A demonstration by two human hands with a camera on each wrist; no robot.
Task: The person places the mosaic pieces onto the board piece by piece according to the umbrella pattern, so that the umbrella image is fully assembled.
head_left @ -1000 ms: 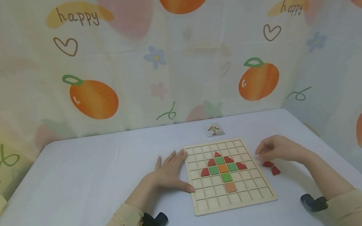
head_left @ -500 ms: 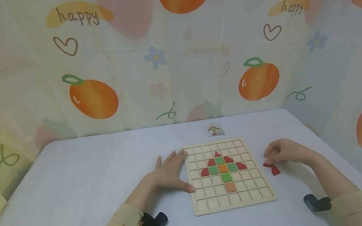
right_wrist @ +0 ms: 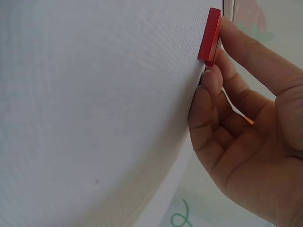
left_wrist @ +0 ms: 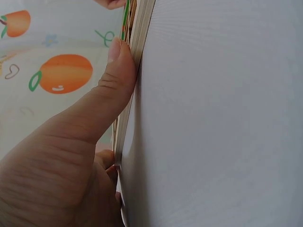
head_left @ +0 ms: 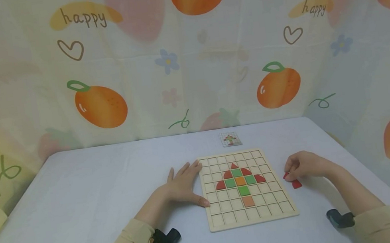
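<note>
A wooden grid board [head_left: 224,217] lies on the white table. My left hand [head_left: 182,187] has its fingers spread against the board's left edge, and in the left wrist view the thumb [left_wrist: 118,71] touches that edge. Set in the board are red curved pieces and a red triangle [head_left: 234,166], green squares [head_left: 244,191] and orange squares [head_left: 248,201]. To the right of the board, my right hand [head_left: 302,165] pinches a small red piece [head_left: 286,175] between thumb and fingers. Another red piece [head_left: 297,184] lies just below the fingertips; the two overlap in the right wrist view.
A small card [head_left: 230,139] with a similar coloured pattern lies behind the board. The white table [head_left: 116,194] reaches back to a fruit-printed cloth [head_left: 209,55]. Each wrist wears a dark camera [head_left: 168,239].
My right hand has moved right and down from the board's edge to the red pieces, and its fingers have closed on one. The left hand and the board have stayed put.
</note>
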